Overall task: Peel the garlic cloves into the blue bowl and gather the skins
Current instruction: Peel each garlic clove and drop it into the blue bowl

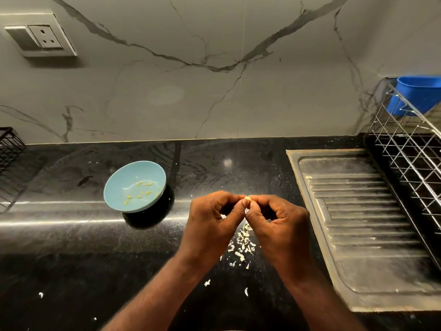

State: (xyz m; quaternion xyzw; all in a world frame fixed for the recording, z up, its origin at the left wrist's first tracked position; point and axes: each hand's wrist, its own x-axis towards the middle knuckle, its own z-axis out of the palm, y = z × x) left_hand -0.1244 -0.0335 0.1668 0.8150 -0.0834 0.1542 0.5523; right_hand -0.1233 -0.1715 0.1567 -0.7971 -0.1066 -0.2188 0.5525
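A light blue bowl [119, 187] stands on the black counter, left of my hands, with several peeled pale yellow garlic cloves [143, 192] inside. My left hand [210, 220] and my right hand [276, 220] meet fingertip to fingertip above the counter. Between them they pinch one small garlic clove [247, 199], only its tip showing. Under and behind my hands lies a scatter of white garlic skins [242, 244] on the counter.
A steel sink drainboard [362, 225] fills the right side, with a wire dish rack [410, 149] and a blue tub [415, 94] behind it. A black wire basket [9, 149] stands at the far left. Stray skin bits [207, 282] dot the near counter.
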